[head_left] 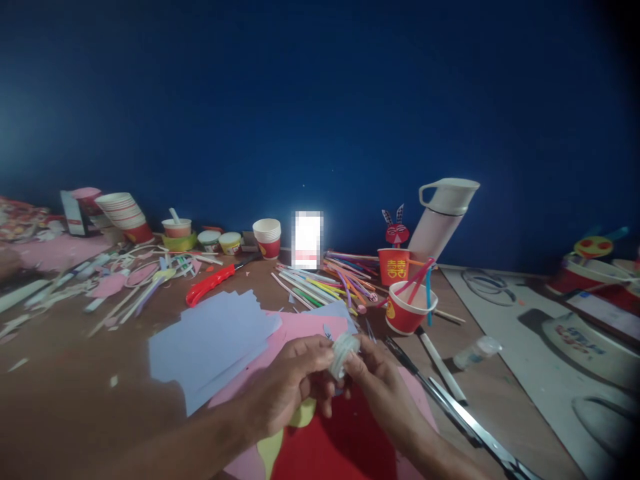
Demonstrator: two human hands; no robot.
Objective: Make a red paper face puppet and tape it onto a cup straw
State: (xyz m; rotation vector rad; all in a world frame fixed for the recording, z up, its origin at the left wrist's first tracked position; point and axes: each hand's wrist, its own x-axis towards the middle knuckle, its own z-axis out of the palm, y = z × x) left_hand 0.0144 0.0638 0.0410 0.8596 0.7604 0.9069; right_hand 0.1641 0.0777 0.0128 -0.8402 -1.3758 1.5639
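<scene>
A small whitish, translucent roll [343,355] is pinched between my two hands above the paper. My left hand [300,373] grips its left side with thumb and fingers. On its right side, my right hand [377,373] presses with the thumb, fingers curled behind. Beneath the hands lie red paper [335,443], pink paper [295,325] and some yellow paper [271,450]. Blue-grey sheets [207,343] are spread to the left of them.
Scissors [465,417] and a white stick [443,367] lie at the right. Behind are a red cutter [210,283], coloured pipe cleaners [320,287], a red paper cup [400,320] and a tilted thermos [440,227]. Stacked cups [269,240] stand by the wall.
</scene>
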